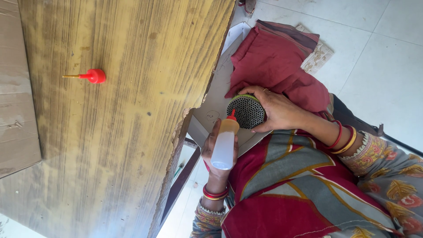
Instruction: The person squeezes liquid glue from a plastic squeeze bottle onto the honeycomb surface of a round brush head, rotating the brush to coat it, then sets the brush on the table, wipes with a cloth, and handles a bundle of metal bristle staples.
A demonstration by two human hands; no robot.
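Gripping a squeeze bottle [224, 145], my left hand [216, 152] aims its red nozzle at a honeycomb disc [246, 111]. My right hand [275, 110] clasps that disc.

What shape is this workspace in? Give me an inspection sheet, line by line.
Surface: wooden tabletop, worn grain, chipped edge.
Job's things: clear squeeze bottle with a red nozzle, its tip at the rim of a round mesh disc.
Clutter: loose red nozzle cap lying on the tabletop; red cloth bunched behind the disc; cardboard at the far edge.
Fingers: left hand wrapped round the bottle; right hand gripping the disc by its rim.
Cables: nothing seen for certain.
Surroundings: pale tiled floor.
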